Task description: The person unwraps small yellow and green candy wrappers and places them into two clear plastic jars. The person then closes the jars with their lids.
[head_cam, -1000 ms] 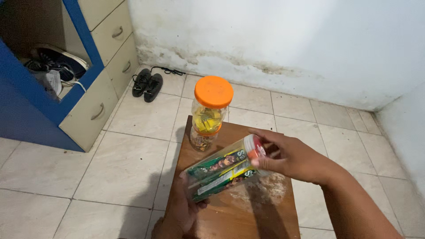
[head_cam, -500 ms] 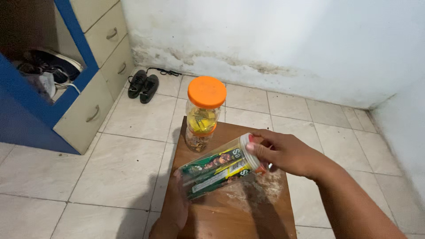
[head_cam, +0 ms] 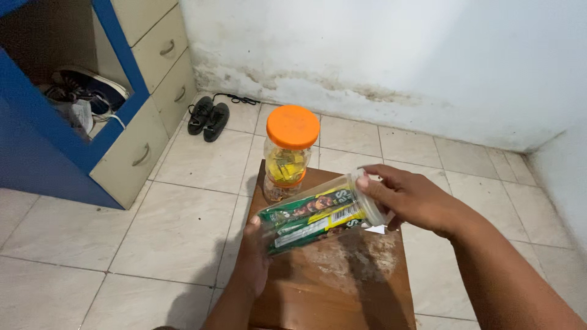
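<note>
— What did we see on the far left?

— A blue-framed cabinet [head_cam: 36,137] with cream drawers and curved metal pulls, sneakers heaped in its open bay. A pair of black shoes [head_cam: 208,117] lay on the pale glazed floor tiles [head_cam: 171,226] beside it, under a stained, flaking wall [head_cam: 379,55].

— And moving toward the middle?

— Our left hand [head_cam: 255,260] was curled closed around the bottom end of a clear plastic jar [head_cam: 318,215], a smooth cylinder tipped on its side above the scuffed wooden stool [head_cam: 342,275], packed with glossy green and yellow wrappers. Behind it stood a taller see-through container [head_cam: 287,160] with a round orange lid, upright on the stool's far edge.

— And on the right?

— Our right hand [head_cam: 409,198] wrapped its fingers over the jar's cap end, gripping it shut; the cap was mostly hidden.
</note>
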